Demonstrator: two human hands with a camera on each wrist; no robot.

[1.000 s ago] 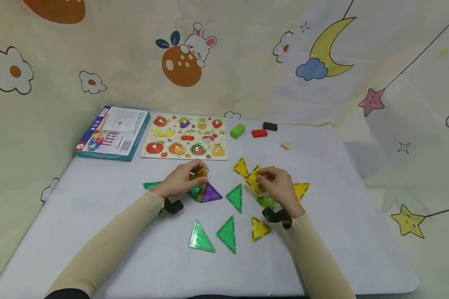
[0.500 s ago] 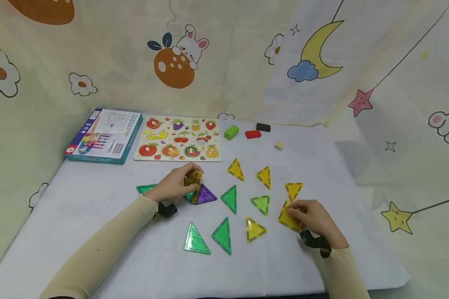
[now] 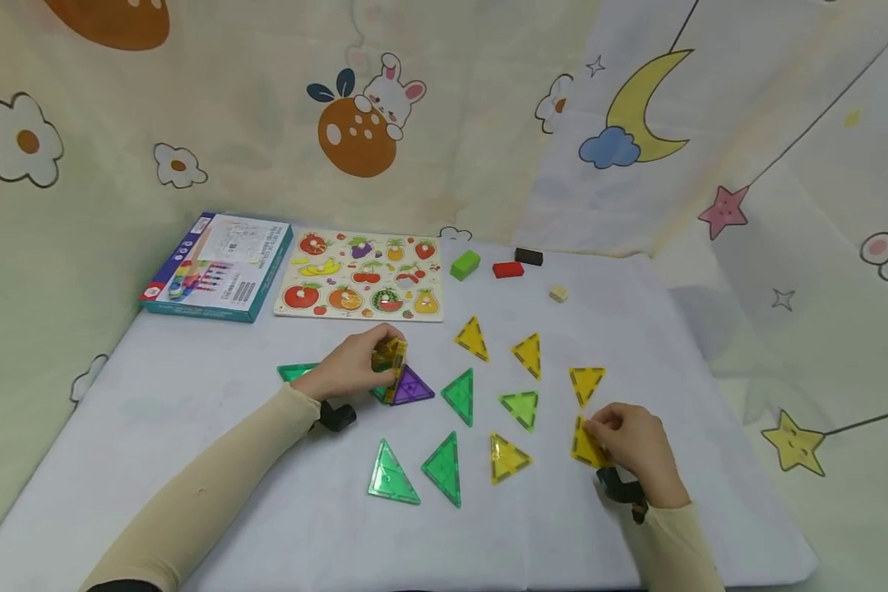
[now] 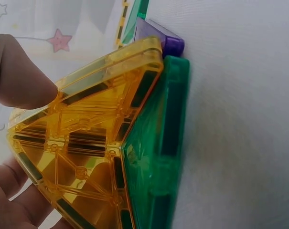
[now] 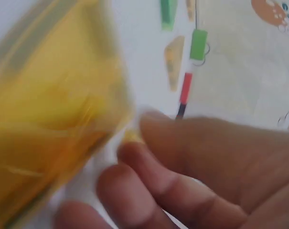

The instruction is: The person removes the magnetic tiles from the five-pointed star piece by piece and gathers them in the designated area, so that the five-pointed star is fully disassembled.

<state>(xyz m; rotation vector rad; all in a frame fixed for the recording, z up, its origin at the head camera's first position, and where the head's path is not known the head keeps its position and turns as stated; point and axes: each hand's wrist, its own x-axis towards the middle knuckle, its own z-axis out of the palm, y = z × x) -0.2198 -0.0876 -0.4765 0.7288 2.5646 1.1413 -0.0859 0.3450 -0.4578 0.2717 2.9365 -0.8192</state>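
Observation:
My left hand (image 3: 351, 359) grips translucent yellow triangular magnetic tiles (image 4: 87, 107), thumb on one side and fingers on the other. They lean against each other, their lower edges along a green magnetic tile (image 4: 151, 138) on the table. Beside that lies a purple triangular tile (image 3: 412, 386). Over at the right, my right hand (image 3: 636, 444) pinches a yellow magnetic tile (image 3: 585, 448) close over the cloth; it looks blurred in the right wrist view. Just beyond it lies another yellow triangle (image 3: 586, 383).
Loose green triangles (image 3: 392, 475) and yellow triangles (image 3: 508, 459) lie between the hands, with a lime one (image 3: 521, 407) among them. Farther back are a fruit puzzle board (image 3: 358, 275), a teal-edged box (image 3: 218, 267) and small blocks: green (image 3: 465, 265), red (image 3: 508, 270), black (image 3: 529, 256).
My right hand has moved right and towards me with the yellow tile, uncovering the lime triangle and the yellow ones near it. My left hand keeps its tiles at about the same spot.

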